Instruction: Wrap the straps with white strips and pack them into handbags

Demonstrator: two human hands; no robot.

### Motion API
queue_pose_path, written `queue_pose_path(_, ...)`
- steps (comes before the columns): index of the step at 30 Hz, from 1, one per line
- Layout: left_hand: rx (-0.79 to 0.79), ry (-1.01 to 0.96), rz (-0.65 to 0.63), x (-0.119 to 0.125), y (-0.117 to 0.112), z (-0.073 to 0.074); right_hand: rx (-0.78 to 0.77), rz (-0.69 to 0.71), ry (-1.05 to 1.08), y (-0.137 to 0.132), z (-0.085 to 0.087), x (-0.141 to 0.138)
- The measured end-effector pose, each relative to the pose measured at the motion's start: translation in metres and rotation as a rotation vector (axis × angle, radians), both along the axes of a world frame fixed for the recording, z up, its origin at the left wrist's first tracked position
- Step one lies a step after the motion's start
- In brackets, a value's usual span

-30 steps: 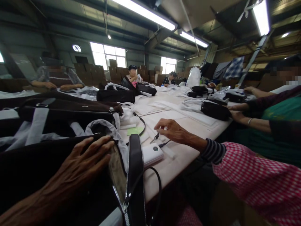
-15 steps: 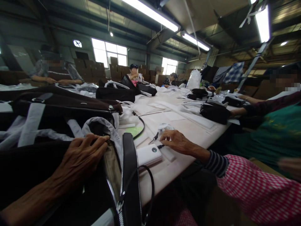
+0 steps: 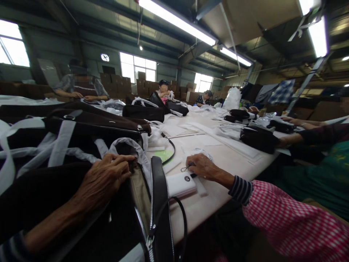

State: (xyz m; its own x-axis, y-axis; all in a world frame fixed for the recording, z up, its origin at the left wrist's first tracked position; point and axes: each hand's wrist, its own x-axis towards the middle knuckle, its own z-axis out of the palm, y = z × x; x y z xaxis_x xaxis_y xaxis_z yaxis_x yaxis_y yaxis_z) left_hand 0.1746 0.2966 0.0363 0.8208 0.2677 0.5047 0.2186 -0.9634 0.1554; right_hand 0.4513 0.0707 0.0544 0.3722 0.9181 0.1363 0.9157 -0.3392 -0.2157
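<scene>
My left hand [image 3: 105, 178] lies on top of a black bag [image 3: 81, 218] at the lower left, its fingers curled over the bag's open zipped edge. My right hand [image 3: 201, 165] rests on the white table [image 3: 218, 153], its fingers closed round a small metal tool [image 3: 185, 168] that sticks out to the left. A white power bank [image 3: 181, 183] with a round button lies just under that hand, beside the bag's strap [image 3: 160, 203]. A pale green slip [image 3: 165, 155] lies a little beyond it.
More black bags wrapped in white strips [image 3: 68, 127] are piled at the left. Other black bags [image 3: 257, 138] and white sheets lie along the long table. Several other people sit round it; one person's arms [image 3: 294, 136] reach in at the right.
My right hand has drawn back toward the power bank and closed on the small metal tool. My left hand's fingers have curled over the bag's edge. The view has swung slightly left.
</scene>
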Motion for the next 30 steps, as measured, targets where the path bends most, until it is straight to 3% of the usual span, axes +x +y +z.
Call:
queue_pose_path(3,-0.129,0.032,0.006,-0.001,-0.001,0.006,0.047,0.006,0.037,-0.008,0.005,0.001)
queue_pose_path(7,-0.223,0.06,0.018,-0.003,-0.007,0.017,0.238,0.006,0.278,-0.017,0.022,-0.007)
queue_pose_path(13,-0.26,0.091,0.036,0.0,-0.005,0.022,0.266,0.162,0.273,-0.008,0.051,-0.054)
queue_pose_path(21,-0.275,0.078,0.056,0.0,-0.004,0.021,0.112,0.349,-0.031,0.039,0.036,-0.117)
queue_pose_path(25,-0.284,0.076,0.049,-0.002,-0.006,0.022,-0.028,0.361,-0.148,0.052,0.039,-0.124)
queue_pose_path(30,-0.306,0.08,0.066,-0.002,-0.007,0.021,-0.047,0.344,-0.2,0.061,0.039,-0.123)
